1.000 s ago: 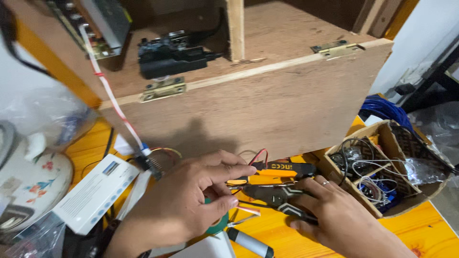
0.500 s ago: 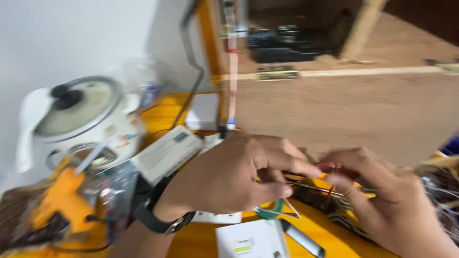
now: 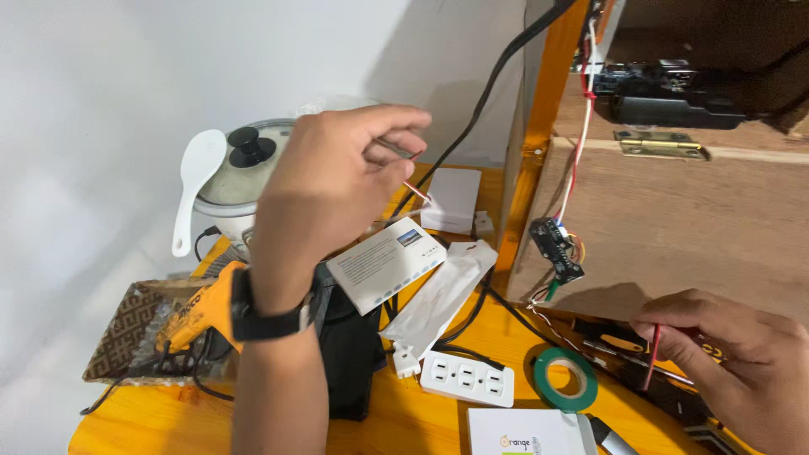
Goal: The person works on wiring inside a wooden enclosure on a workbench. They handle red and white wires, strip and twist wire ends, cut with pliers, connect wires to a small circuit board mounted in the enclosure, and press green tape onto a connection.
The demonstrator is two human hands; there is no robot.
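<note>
The yellow-orange wooden tabletop (image 3: 438, 421) carries a white power strip (image 3: 468, 379), a roll of green tape (image 3: 566, 380), a long white plastic sleeve (image 3: 438, 303) and a black case (image 3: 350, 362). At its left edge sits a patterned tray (image 3: 126, 324) holding an orange tool (image 3: 198, 312). A white rice cooker (image 3: 232, 181) stands behind, near 1 white box (image 3: 452, 200).

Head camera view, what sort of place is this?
Probably a home electronics workbench: a yellow wooden table carries a white power strip, a green roll of tape and a small black circuit board hanging on wires.
</note>
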